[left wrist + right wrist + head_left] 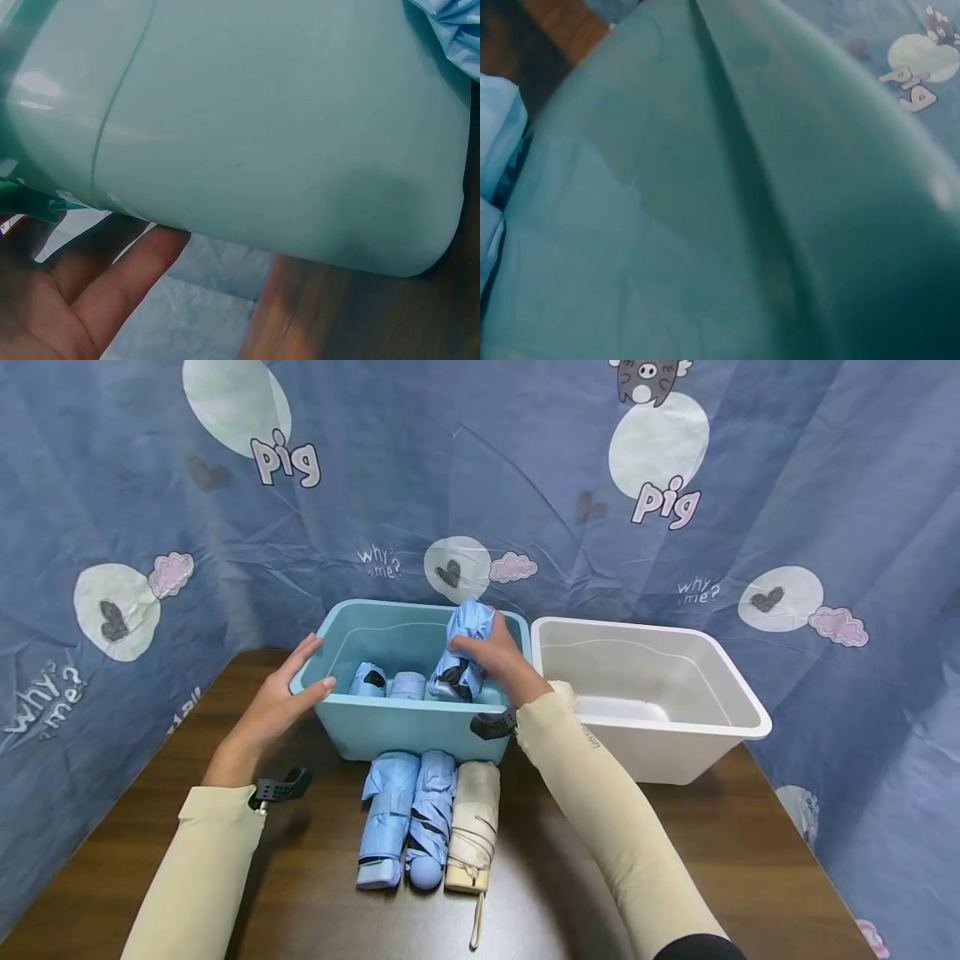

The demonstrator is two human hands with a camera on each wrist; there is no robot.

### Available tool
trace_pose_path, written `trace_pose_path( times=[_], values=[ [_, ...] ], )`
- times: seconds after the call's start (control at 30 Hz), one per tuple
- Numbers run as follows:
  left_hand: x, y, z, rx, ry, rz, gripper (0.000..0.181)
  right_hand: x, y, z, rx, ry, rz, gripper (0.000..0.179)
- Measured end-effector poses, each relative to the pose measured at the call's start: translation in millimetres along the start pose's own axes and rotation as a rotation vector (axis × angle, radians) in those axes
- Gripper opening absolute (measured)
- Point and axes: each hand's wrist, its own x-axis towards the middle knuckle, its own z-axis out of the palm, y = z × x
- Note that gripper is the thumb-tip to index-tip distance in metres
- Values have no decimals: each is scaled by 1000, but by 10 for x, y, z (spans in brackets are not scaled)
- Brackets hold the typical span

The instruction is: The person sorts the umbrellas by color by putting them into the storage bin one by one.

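Observation:
My right hand (493, 647) grips a blue folded umbrella (471, 620) with black patches, held upright inside the right part of the teal bin (420, 728). Two more blue rolled umbrellas stand in that bin, one with a black patch (367, 680) and a plainer one (408, 685). At the bin's left front corner rests my left hand (281, 697), thumb by the front rim and straight fingers along the left side. In the left wrist view, fingertips (169, 238) touch the bin's wall (262, 150). The right wrist view shows mostly teal bin wall (630, 225); the right hand is outside it.
In front of the teal bin, two blue folded umbrellas (388, 814) (430, 814) and a beige one (474, 818) with a wrist loop lie side by side on the wooden table (322, 893). A white bin (660, 743) stands right of the teal one. A patterned blue curtain (480, 468) hangs behind.

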Motion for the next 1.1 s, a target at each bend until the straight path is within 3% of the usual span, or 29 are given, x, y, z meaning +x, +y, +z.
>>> trace_pose_path(
  times=[0.23, 0.43, 0.77, 1.0, 1.1],
  values=[
    [-6, 10, -6, 8, 2, -5, 76, -7, 45, -12, -117, -32, 103, 97],
    [-96, 152, -4, -12, -5, 0, 76, -17, 75, -9, -236, -58, 157, 97],
    [23, -105, 11, 26, 19, 7, 75, -19, 95, -22, -287, -84, 167, 99],
    [7, -108, 13, 38, 11, 5, 75, -40, 107, 6, -397, -108, 179, 98],
    [5, -96, 13, 32, 14, 22, 74, -63, 100, 8, -326, -113, 176, 93]
  ],
)
